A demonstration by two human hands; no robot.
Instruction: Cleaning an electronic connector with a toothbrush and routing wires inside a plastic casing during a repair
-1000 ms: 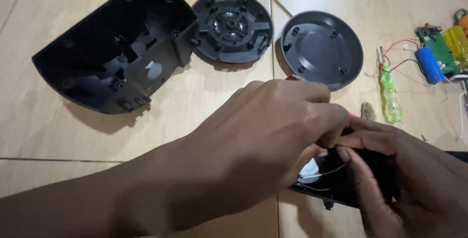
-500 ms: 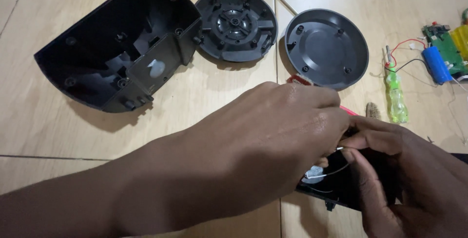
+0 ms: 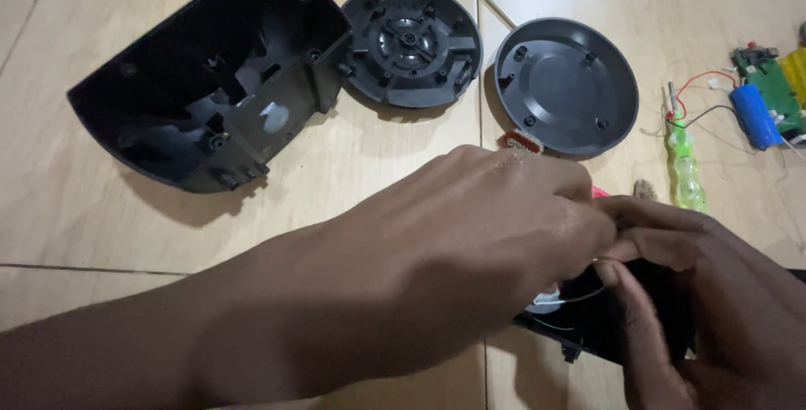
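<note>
Pale wood-look floor tiles (image 3: 101, 234) with thin dark grout lines (image 3: 479, 57) — evenly lit, soft shadows.

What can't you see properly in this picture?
- Head view: the small black part both hands work on is mostly covered by the left hand and right hand.
- The pink thing behind the left hand: only a sliver shows.
- The circuit board and blue cylinder: the board runs past the right edge, details too small.
</note>
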